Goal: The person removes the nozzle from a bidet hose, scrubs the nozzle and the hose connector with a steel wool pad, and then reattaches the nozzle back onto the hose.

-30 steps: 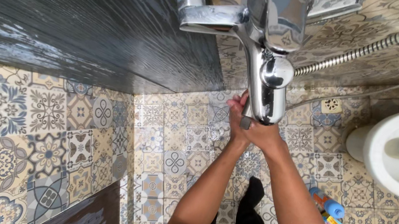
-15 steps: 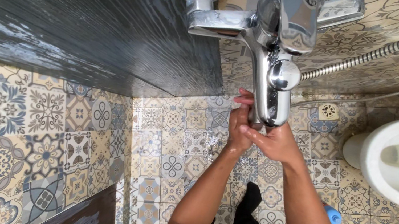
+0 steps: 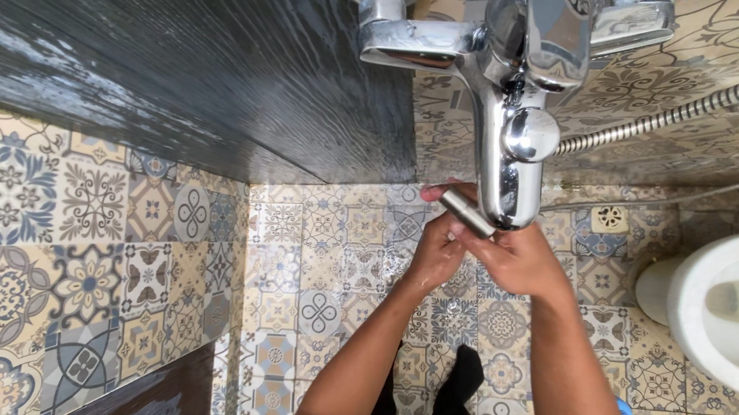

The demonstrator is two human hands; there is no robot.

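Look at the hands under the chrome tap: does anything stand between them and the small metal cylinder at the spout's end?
Nothing visible does. The left hand and right hand already touch the metal cylinder just below the tap spout.

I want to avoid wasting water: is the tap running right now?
Cannot tell. No stream shows below the tap's spout; both hands sit right under it, holding a small metal tube.
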